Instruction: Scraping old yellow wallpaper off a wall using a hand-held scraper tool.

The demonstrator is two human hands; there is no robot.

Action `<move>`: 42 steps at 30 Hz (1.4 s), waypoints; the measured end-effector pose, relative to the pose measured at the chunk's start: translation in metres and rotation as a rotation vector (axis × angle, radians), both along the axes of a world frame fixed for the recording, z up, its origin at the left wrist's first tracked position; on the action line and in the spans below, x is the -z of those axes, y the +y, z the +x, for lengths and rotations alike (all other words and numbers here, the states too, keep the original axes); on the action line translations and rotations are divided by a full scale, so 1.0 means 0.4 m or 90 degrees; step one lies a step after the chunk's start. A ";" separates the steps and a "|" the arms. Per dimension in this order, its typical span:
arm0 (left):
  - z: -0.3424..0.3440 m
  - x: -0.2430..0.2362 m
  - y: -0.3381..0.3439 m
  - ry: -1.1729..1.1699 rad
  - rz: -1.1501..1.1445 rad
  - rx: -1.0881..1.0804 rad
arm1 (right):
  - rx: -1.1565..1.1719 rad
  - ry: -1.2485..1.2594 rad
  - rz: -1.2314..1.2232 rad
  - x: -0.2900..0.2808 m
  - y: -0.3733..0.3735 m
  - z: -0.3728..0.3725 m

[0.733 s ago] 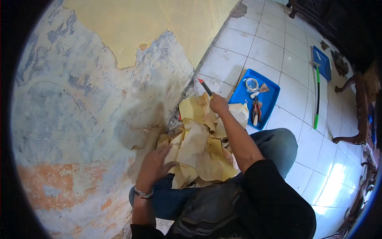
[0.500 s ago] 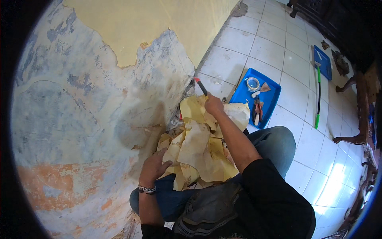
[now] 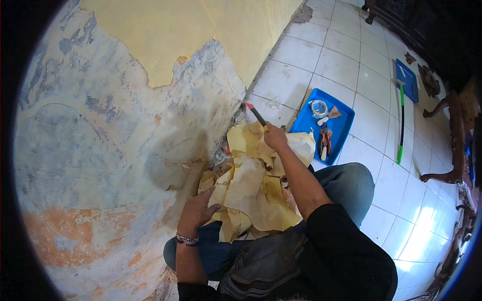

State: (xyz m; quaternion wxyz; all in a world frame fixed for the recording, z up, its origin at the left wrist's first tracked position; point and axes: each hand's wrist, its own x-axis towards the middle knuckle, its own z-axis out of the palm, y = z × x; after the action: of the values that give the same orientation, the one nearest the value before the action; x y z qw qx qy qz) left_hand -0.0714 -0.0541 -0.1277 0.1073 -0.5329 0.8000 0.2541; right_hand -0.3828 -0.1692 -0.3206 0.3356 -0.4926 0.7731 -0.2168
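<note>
In my right hand [image 3: 276,138] is a slim scraper [image 3: 258,116], its handle black with a yellow band and a red tip end. That tip is at the lower edge of the wall [image 3: 115,140], just below the corner of the yellow layer [image 3: 175,30]; the blade itself is too small to make out. My left hand [image 3: 199,209], wearing a chain bracelet, has its fingers apart beside the wall and holds nothing. Torn sheets of peeled yellow covering [image 3: 245,183] are heaped across my legs, between both hands.
A blue tray [image 3: 341,131] on the white tiled floor [image 3: 336,55] holds a roll of tape [image 3: 319,108] and several small tools. Farther right lie a green-and-black pole [image 3: 402,120] and another blue tray [image 3: 407,80]. Carved wooden furniture [image 3: 444,175] stands along the right.
My right hand and the scraper have shifted slightly down and to the right. My left hand has stayed nearly in place, its fingers a little more raised.
</note>
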 end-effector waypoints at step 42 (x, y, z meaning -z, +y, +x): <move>0.006 0.014 0.000 0.024 -0.025 0.036 | 0.143 -0.334 -0.246 0.025 -0.128 0.209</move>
State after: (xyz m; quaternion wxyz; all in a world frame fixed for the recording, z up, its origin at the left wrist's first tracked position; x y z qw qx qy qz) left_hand -0.0691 -0.0540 -0.1332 0.0893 -0.5071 0.8214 0.2452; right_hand -0.2992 -0.2203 -0.3308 0.3973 -0.3862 0.6549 -0.5139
